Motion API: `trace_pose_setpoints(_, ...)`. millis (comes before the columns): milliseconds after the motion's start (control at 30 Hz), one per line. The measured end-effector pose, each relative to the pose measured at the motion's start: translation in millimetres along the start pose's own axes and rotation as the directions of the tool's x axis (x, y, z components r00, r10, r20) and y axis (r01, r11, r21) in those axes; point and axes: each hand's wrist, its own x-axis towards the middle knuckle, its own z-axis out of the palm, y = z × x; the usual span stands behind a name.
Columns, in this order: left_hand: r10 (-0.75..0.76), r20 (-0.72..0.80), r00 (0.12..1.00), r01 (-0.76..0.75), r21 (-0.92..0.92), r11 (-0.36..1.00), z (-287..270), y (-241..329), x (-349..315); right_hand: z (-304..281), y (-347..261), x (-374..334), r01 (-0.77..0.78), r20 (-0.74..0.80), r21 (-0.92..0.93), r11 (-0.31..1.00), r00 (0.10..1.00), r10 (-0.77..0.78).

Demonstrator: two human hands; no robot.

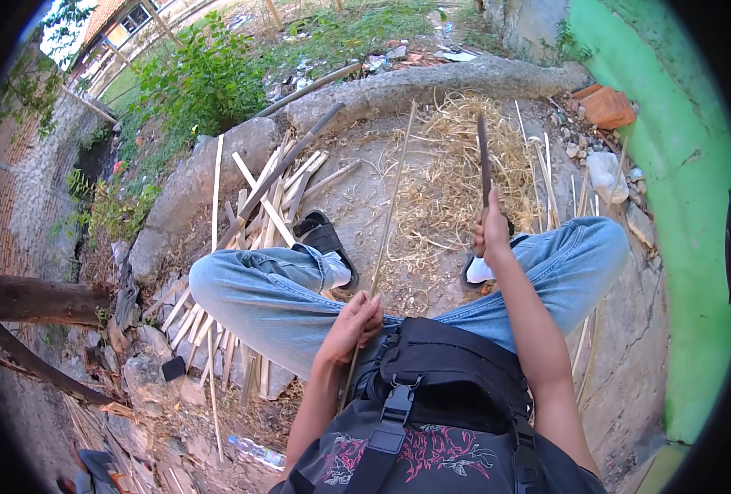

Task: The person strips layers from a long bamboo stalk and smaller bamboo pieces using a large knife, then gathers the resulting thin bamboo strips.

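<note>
My left hand [355, 321] is closed around a long, thin bamboo strip [393, 193] near my lap. The strip runs away from me, and its lower end passes beside my waist bag [456, 350]. My right hand [491, 230] grips the handle of a long knife [484, 152], whose dark, narrow blade points away from me over a heap of curly bamboo shavings [443, 177]. A gap separates the blade from the strip. Between my bent knees, more shavings lie scattered on the ground.
Split bamboo pieces [279, 193] are piled around my left leg, with more thin strips [549, 181] at the right. A low stone ledge [431, 86] curves ahead. On the right stand a green wall [670, 181], an orange brick [606, 107] and a pale rock [607, 176].
</note>
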Motion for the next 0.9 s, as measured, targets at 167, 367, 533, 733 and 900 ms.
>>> trace_pose_setpoints(167,0.009,-0.064,0.998,-0.006,0.044,0.999,4.1,2.1,-2.4,10.1,31.3,-36.7,0.601,0.301,-0.367,0.71,0.799,-0.52)
trace_pose_setpoints(367,0.246,-0.154,0.957,-0.175,0.37,0.913,-0.9,-22.5,11.1,32.6,29.0,-108.6,0.857,0.783,-0.483,0.18,0.515,-0.349)
trace_pose_setpoints(533,0.351,-0.151,0.924,-0.201,0.589,0.783,3.5,-23.0,13.3,33.6,42.1,-97.0,0.933,0.864,-0.359,0.002,0.333,-0.377)
trace_pose_setpoints(733,0.383,-0.203,0.901,-0.166,0.655,0.737,-7.4,-28.8,24.8,43.4,45.4,-70.2,0.896,0.837,-0.444,-0.01,0.411,-0.36)
trace_pose_setpoints(900,0.293,-0.164,0.942,-0.126,0.636,0.762,1.3,-27.4,10.4,-14.6,-35.6,33.4,0.341,0.06,-0.791,0.507,0.869,-0.49)
